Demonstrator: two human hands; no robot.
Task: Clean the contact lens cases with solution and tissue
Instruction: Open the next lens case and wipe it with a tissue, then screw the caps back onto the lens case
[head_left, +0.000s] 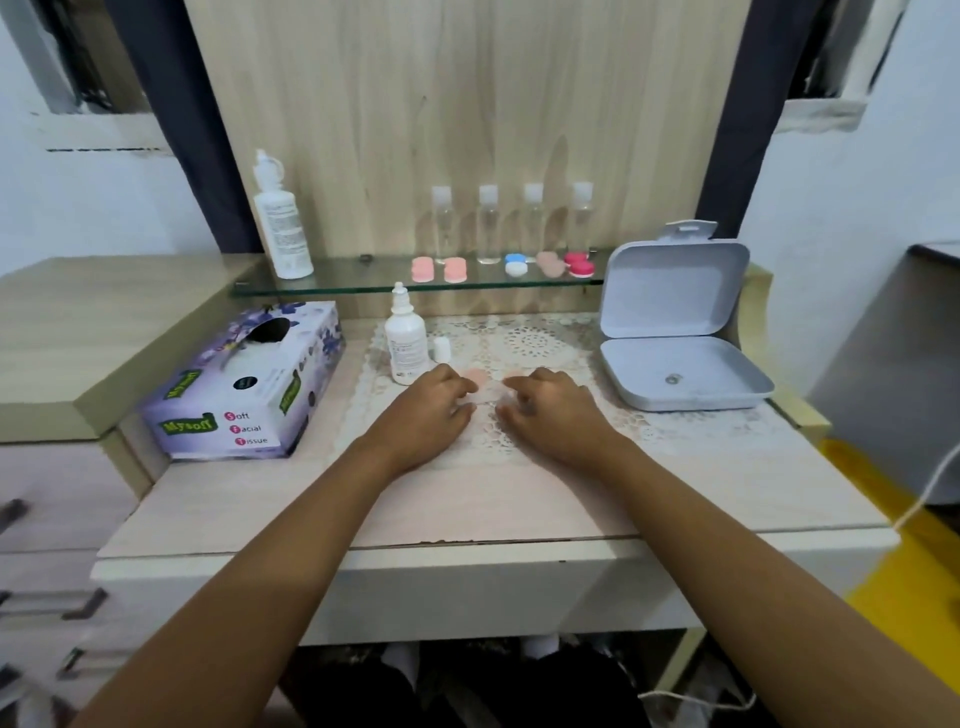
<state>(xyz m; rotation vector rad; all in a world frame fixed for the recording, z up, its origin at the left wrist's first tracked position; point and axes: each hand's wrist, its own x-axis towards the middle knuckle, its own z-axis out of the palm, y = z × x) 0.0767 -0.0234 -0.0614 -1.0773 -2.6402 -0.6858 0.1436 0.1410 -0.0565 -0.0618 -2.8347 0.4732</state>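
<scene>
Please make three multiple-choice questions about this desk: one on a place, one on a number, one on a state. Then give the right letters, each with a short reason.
1. Where is the tissue box? A) on the floor B) left of the small solution bottle C) on a chair
2. How many clear bottles stand on the glass shelf? A) two B) four C) six
3. The grey box is: A) open B) shut C) upside down

1 B: it stands left of that bottle. 2 B: four stand in a row. 3 A: its lid is raised.
</scene>
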